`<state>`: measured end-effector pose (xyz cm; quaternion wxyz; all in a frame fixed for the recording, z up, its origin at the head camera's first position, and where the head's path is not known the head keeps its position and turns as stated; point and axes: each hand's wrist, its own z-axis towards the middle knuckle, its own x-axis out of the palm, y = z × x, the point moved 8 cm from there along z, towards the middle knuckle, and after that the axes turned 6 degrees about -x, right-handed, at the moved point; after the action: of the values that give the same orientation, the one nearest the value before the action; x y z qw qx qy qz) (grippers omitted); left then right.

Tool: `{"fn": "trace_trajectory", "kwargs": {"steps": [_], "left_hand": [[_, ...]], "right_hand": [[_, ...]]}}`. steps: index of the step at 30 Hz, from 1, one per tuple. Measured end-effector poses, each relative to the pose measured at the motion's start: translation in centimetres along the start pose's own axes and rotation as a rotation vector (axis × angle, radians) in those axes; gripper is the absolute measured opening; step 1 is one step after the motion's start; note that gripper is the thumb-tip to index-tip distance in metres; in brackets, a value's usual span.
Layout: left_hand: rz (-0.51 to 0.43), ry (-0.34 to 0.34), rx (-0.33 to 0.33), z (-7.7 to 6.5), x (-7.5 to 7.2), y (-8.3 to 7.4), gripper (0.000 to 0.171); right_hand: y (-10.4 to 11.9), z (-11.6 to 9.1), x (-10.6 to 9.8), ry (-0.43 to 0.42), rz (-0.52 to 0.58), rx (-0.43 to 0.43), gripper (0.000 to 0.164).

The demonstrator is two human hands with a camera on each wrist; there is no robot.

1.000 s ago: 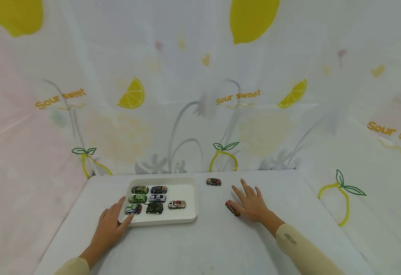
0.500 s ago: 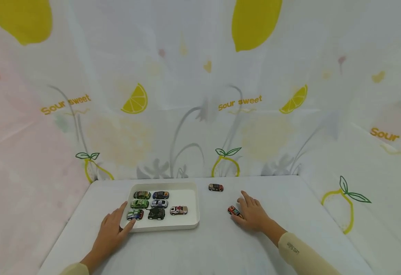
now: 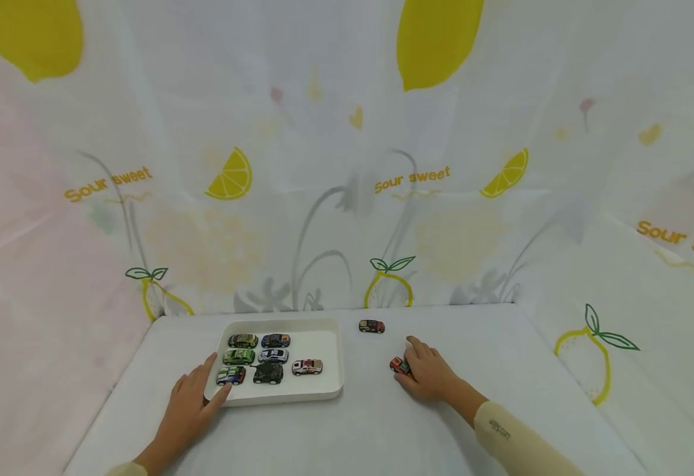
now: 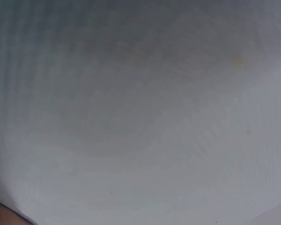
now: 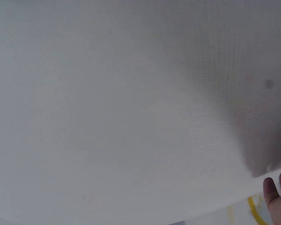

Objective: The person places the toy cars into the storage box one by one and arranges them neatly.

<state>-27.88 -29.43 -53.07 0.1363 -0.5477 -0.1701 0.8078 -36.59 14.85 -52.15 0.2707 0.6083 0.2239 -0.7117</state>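
Observation:
On the white table lies a white tray [image 3: 317, 395] with several small toy cars in it, among them a white-and-red car [image 3: 307, 367] standing apart on the right and a dark toy tank [image 3: 268, 374]. My left hand [image 3: 185, 404] rests at the tray's near left corner, fingers straight along its side and thumb at the front rim. To the right of the tray, my right hand [image 3: 432, 377] pinches an orange-red toy car [image 3: 400, 365] between thumb and forefinger, partly hiding it. A dark red toy car [image 3: 372, 326] sits farther back. The right wrist view catches only a few fingertips [image 5: 270, 191].
A white cloth [image 3: 353, 436] covers the table. Behind and at the sides hang lemon-printed curtains [image 3: 299, 244], which meet the table's back edge. The left wrist view shows mostly pale cloth [image 4: 145, 178].
The right hand's fingers have come down and closed around the orange-red car, which was beside the thumb before. The left hand stays at the tray. The head view has tilted slightly.

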Motion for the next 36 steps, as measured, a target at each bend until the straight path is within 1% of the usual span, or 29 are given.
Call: {"fn": "trace_trajectory", "kwargs": {"steps": [3, 7, 9, 11, 13, 15, 19, 22, 26, 30, 33, 36], "left_hand": [[-0.006, -0.006, 0.002, 0.2, 0.0, 0.0, 0.075], [-0.009, 0.019, -0.014, -0.4, 0.5, 0.2, 0.075], [-0.007, 0.047, -0.021, -0.9, 1.0, 0.3, 0.075], [-0.007, 0.061, -0.021, -1.1, 1.3, 0.2, 0.076], [-0.013, 0.062, -0.018, -1.0, 1.4, 0.1, 0.076], [-0.021, 0.053, -0.015, -0.6, 1.2, 0.1, 0.076], [-0.043, 0.038, -0.015, 0.1, 0.5, 0.2, 0.075], [-0.045, 0.03, -0.013, 0.4, 0.0, 0.3, 0.075], [-0.034, 0.029, -0.011, 0.5, -0.3, 0.4, 0.075], [-0.018, 0.037, -0.021, 0.2, -0.3, 0.4, 0.075], [-0.015, 0.029, -0.014, 0.2, -0.2, 0.4, 0.076], [-0.024, 0.027, 0.003, 0.3, 0.0, 0.3, 0.076]], "right_hand": [[0.2, 0.5, -0.2, 0.0, -0.007, -0.016, 0.04], [0.9, 0.4, 0.0, 0.032, 0.02, -0.04, 0.034], [1.2, 0.1, 0.1, 0.056, 0.066, -0.02, 0.032], [1.2, 0.2, 0.0, 0.066, 0.109, 0.023, 0.031], [1.0, 0.9, -0.6, 0.043, 0.155, 0.072, 0.029], [0.9, 2.0, -1.3, 0.01, 0.176, 0.098, 0.029], [1.2, 4.3, -3.0, -0.075, 0.209, 0.098, 0.03], [1.6, 5.7, -3.8, -0.113, 0.22, 0.094, 0.034], [2.1, 6.9, -4.2, -0.146, 0.247, 0.097, 0.037], [2.4, 7.6, -4.1, -0.172, 0.297, 0.118, 0.034], [2.8, 8.0, -4.0, -0.149, 0.344, 0.124, 0.031], [3.3, 8.1, -3.5, -0.069, 0.352, 0.1, 0.035]]}}
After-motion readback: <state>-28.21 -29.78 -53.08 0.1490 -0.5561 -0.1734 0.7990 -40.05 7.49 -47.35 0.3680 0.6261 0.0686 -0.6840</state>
